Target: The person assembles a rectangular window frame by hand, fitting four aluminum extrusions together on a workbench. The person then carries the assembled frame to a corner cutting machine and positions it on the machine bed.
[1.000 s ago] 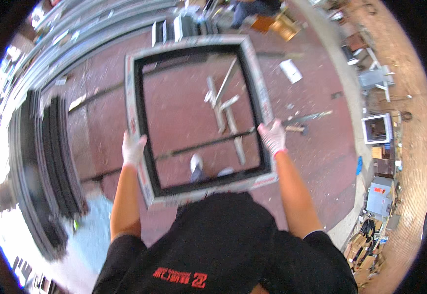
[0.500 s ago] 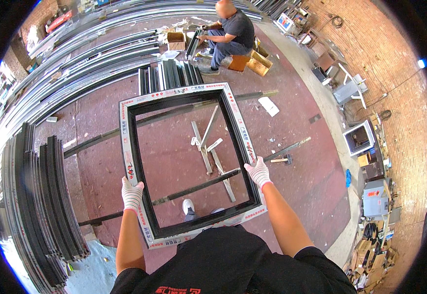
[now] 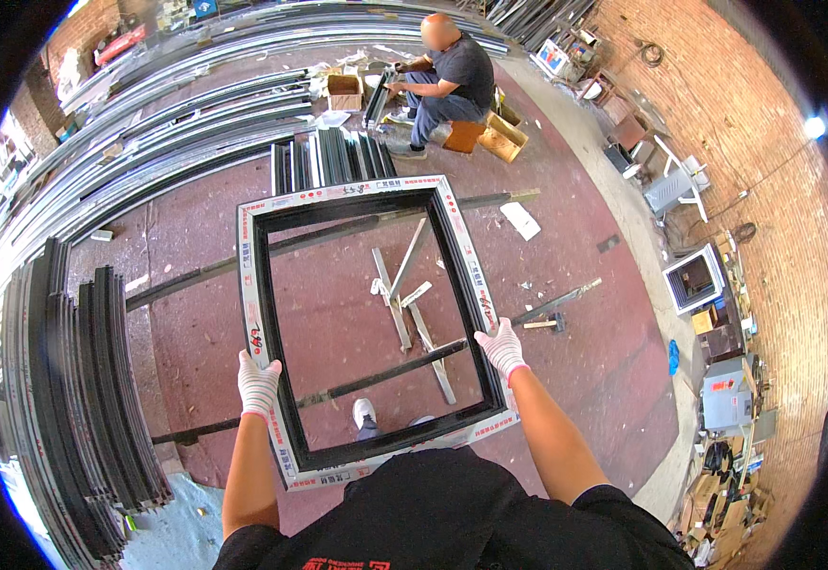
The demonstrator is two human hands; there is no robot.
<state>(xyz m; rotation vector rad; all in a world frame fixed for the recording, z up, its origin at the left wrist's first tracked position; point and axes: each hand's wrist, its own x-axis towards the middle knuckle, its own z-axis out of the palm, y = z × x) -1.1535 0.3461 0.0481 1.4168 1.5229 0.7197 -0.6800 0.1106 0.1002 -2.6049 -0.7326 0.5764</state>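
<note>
A rectangular window frame [image 3: 254, 285], black inside with white printed film on its faces, is held up in front of me above the floor. My left hand [image 3: 259, 382], in a striped white glove, grips its left side below the middle. On the right side, my right hand [image 3: 502, 349] in a matching glove clasps the other upright. Both sets of fingers wrap round the profile and are partly hidden behind it. Through the opening, crossed metal strips [image 3: 401, 299] and my white shoe [image 3: 364, 412] show on the reddish floor.
Stacked dark profiles [image 3: 100, 380] stand at the left, and long bars [image 3: 195, 104] lie at the far left. A co-worker [image 3: 456, 81] sits beyond short profiles [image 3: 338, 157]. Dark rails [image 3: 376, 382] cross the floor. A hammer [image 3: 554, 323] lies right, near a white sheet [image 3: 520, 220].
The window frame and both hands sit slightly lower in the picture, the frame's far edge most of all. Both hands keep their hold. The co-worker remains seated, bent over a profile.
</note>
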